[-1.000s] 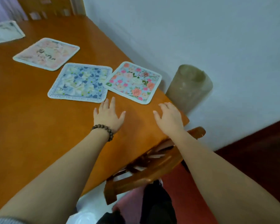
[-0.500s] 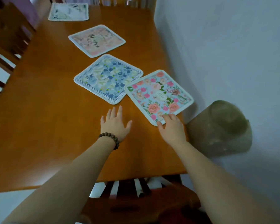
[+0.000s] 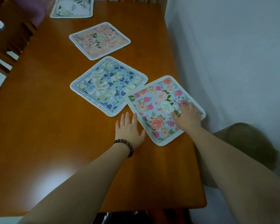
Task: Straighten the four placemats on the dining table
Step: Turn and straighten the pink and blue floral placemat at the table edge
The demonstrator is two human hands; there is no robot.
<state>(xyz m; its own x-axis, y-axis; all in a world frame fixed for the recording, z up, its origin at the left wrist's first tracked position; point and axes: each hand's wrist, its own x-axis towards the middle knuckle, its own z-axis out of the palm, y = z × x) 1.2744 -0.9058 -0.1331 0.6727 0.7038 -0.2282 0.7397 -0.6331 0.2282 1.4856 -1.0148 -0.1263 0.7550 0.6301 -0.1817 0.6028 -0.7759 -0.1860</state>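
Several square placemats lie askew along the wooden dining table (image 3: 39, 143). Nearest is a light blue mat with pink roses (image 3: 153, 107), turned like a diamond near the table's right edge. My right hand (image 3: 187, 118) lies flat on its right half, fingers spread. My left hand (image 3: 129, 129), with a bead bracelet at the wrist, rests flat on the wood, its thumb touching that mat's left edge. Behind it lies a blue floral mat (image 3: 108, 86), its corner meeting the rose mat. Farther back are a pale pink mat (image 3: 99, 40) and a white and green mat (image 3: 72, 8).
A white wall (image 3: 233, 62) runs close along the table's right side. A round olive-grey bin (image 3: 249, 146) stands on the floor by the near right corner. Dark wooden chairs (image 3: 10, 38) line the left side, and one chair back shows under the near edge.
My right hand has slid from the table edge up onto the rose mat. My left hand has moved forward to that mat's left edge. The view has swung over the table.
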